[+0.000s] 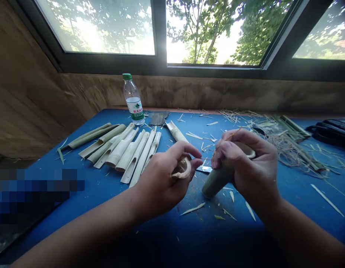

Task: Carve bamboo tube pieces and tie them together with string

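My left hand (164,176) is closed around a small curved piece of bamboo (182,169), pinched between thumb and fingers. My right hand (249,167) is wrapped around a short green bamboo section (217,182) whose pale cut end (247,150) shows above the fingers. A small metal blade (203,169) shows between the two hands; which hand holds it I cannot tell. Both hands hover just above the blue table (105,193).
Split bamboo slats (125,150) lie in a row at the left. A plastic water bottle (133,99) stands at the back. Thin strips and shavings (289,149) pile at the right, with dark straps (331,130) at the far right edge. Chips scatter near the hands.
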The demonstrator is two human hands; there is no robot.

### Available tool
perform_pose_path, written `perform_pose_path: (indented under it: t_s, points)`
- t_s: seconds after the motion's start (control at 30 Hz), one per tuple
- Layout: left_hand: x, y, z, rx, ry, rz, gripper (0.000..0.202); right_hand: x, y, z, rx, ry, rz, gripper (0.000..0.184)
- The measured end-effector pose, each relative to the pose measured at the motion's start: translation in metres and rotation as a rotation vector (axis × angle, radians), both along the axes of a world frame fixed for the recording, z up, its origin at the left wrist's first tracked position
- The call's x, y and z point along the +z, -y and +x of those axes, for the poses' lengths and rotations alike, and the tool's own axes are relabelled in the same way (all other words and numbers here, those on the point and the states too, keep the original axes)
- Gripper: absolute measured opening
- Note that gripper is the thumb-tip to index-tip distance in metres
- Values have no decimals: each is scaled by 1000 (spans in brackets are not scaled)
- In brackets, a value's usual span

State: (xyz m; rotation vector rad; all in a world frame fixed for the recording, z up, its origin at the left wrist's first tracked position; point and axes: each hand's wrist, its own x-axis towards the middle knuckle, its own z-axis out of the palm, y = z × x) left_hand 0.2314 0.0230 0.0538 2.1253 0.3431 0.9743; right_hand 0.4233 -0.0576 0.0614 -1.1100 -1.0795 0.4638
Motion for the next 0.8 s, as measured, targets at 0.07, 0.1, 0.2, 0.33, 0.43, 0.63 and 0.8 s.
perform_pose_path:
  t_s: [0.07, 0.1, 0.2, 0.33, 0.43, 0.63, 0.8]
  points:
    - [0, 2, 0, 18, 18, 63, 4, 0, 2, -2, -1, 13, -5, 17]
    - [1, 3, 1, 30, 39, 89, 2, 1, 2, -4, -6, 21, -8, 17]
    - [3, 7, 1, 76, 109, 149, 4, 2, 5, -7, -43, 69, -13, 16]
    - [4, 11, -1, 168, 142, 301, 9, 3, 9, -11, -98, 133, -13, 16]
    - [4, 11, -3, 212, 147, 399, 12, 2, 9, -13, -132, 176, 38, 14]
    - [7, 8, -4, 237, 113, 457, 16, -1, 10, -14, -156, 199, 91, 16]
    - [6, 9, -4, 225, 91, 471, 14, -3, 10, -14, -170, 199, 100, 14]
